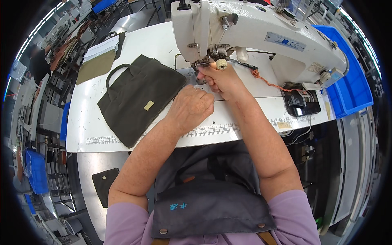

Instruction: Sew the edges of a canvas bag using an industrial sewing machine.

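Observation:
At the needle area of a white sewing machine, my right hand has its fingertips pinched together beside the presser foot. Whatever lies between them is too small to make out. Just in front and to the left, my left hand is closed, its fingers curled under and hidden from above. A dark olive fabric handbag with a looped handle and a small gold-coloured label lies flat on the white table. Its right edge reaches close to my left hand and the needle plate.
A dark phone lies at the right, near a black-handled tool with orange cord. A blue bin stands beyond. Fabric pieces lie at the far left. A dark pouch rests on a lower surface.

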The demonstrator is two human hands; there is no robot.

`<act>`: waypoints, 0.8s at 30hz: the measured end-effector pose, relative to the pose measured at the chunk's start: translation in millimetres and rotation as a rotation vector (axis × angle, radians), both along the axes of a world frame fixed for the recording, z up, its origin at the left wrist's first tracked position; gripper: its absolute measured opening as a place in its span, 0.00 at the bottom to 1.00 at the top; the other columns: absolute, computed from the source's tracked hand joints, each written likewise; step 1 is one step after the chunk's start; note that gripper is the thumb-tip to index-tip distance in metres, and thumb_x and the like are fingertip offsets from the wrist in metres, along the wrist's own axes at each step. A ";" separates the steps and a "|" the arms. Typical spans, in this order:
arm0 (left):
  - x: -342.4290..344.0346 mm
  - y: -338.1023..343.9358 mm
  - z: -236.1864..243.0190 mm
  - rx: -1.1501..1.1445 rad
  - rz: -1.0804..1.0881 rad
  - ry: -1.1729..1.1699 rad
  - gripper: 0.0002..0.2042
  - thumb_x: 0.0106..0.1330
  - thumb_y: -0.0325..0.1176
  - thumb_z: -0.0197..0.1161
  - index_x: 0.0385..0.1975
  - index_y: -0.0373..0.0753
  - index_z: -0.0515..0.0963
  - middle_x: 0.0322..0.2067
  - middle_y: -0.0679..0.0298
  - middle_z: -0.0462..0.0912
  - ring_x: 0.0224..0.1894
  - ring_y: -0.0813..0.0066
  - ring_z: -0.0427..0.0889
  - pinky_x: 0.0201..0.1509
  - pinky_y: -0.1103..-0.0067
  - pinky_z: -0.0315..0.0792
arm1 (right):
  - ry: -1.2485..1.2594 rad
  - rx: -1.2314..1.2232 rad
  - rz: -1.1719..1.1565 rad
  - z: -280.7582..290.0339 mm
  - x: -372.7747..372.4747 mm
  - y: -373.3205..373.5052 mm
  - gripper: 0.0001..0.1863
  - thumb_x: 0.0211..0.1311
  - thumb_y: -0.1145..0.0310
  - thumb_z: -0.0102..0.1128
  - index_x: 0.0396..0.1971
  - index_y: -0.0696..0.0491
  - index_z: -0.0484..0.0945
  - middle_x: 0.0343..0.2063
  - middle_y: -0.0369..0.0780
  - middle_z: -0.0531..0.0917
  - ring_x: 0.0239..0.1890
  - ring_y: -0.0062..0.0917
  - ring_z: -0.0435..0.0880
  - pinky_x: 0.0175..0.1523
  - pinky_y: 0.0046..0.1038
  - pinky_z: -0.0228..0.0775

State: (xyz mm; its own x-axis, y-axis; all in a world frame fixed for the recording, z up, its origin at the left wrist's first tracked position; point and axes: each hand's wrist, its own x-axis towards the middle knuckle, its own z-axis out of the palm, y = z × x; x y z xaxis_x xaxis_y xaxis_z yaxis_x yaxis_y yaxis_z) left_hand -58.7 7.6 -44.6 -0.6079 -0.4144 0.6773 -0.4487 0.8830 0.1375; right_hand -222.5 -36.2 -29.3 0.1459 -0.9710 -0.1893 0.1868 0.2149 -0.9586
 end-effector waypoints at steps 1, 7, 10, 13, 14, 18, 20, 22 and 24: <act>1.9 -1.0 -0.6 -0.015 -0.002 -0.004 0.07 0.52 0.25 0.67 0.22 0.40 0.73 0.21 0.62 0.73 0.26 0.63 0.74 0.38 0.69 0.70 | 0.016 -0.007 -0.027 1.4 -0.9 3.7 0.15 0.67 0.61 0.70 0.26 0.57 0.83 0.16 0.32 0.77 0.15 0.14 0.68 0.19 0.20 0.55; -2.0 -1.9 -4.4 -0.073 -0.060 -0.003 0.07 0.53 0.24 0.67 0.22 0.40 0.73 0.22 0.63 0.73 0.27 0.64 0.75 0.38 0.69 0.70 | 0.077 -0.049 -0.139 3.9 -15.9 17.8 0.17 0.70 0.60 0.67 0.25 0.58 0.82 0.13 0.31 0.73 0.13 0.14 0.64 0.18 0.21 0.53; -6.1 -0.1 -6.4 -0.093 -0.085 0.022 0.09 0.52 0.25 0.68 0.21 0.40 0.72 0.21 0.64 0.72 0.27 0.64 0.75 0.38 0.68 0.69 | 0.198 -0.069 -0.116 9.6 -29.7 35.4 0.17 0.71 0.60 0.65 0.26 0.58 0.82 0.12 0.31 0.72 0.13 0.13 0.64 0.19 0.22 0.54; -1.4 5.4 -2.2 -0.075 -0.147 -0.008 0.07 0.53 0.28 0.69 0.28 0.39 0.78 0.26 0.63 0.78 0.30 0.64 0.78 0.42 0.70 0.72 | 0.381 -0.090 0.011 17.1 -31.1 68.2 0.18 0.72 0.60 0.63 0.26 0.58 0.83 0.12 0.31 0.73 0.14 0.12 0.66 0.20 0.21 0.55; -1.2 11.1 0.1 -0.072 -0.149 -0.004 0.07 0.53 0.28 0.69 0.28 0.39 0.78 0.26 0.63 0.78 0.30 0.64 0.78 0.42 0.70 0.72 | 0.450 -0.117 0.053 16.0 -32.0 80.7 0.18 0.72 0.60 0.63 0.26 0.58 0.83 0.12 0.31 0.73 0.14 0.12 0.67 0.20 0.21 0.56; -12.5 29.4 28.4 -0.064 -0.308 0.106 0.19 0.57 0.32 0.70 0.49 0.37 0.80 0.36 0.61 0.84 0.36 0.60 0.83 0.47 0.67 0.75 | 0.525 -0.175 0.021 7.2 -51.7 127.4 0.18 0.72 0.61 0.64 0.26 0.60 0.83 0.12 0.31 0.74 0.15 0.11 0.68 0.21 0.20 0.58; -23.6 36.5 29.8 -0.056 -0.266 0.120 0.16 0.61 0.32 0.68 0.49 0.37 0.81 0.37 0.60 0.85 0.39 0.60 0.85 0.47 0.65 0.77 | 0.492 -0.128 0.059 13.1 -61.1 147.6 0.17 0.71 0.61 0.65 0.26 0.60 0.84 0.12 0.30 0.74 0.15 0.11 0.68 0.21 0.20 0.58; -19.1 42.5 14.2 0.076 -0.277 0.025 0.13 0.62 0.30 0.68 0.46 0.37 0.82 0.36 0.60 0.85 0.39 0.61 0.85 0.47 0.67 0.77 | 0.522 -0.110 0.037 17.6 -72.3 158.3 0.17 0.71 0.61 0.66 0.26 0.59 0.84 0.12 0.30 0.74 0.15 0.10 0.68 0.21 0.20 0.58; -13.7 49.2 11.6 0.156 -0.271 -0.006 0.06 0.62 0.23 0.67 0.37 0.36 0.84 0.34 0.59 0.85 0.37 0.64 0.85 0.43 0.72 0.77 | 0.593 -0.113 0.016 18.3 -79.3 160.7 0.16 0.70 0.61 0.66 0.28 0.59 0.85 0.13 0.30 0.75 0.15 0.11 0.68 0.21 0.21 0.59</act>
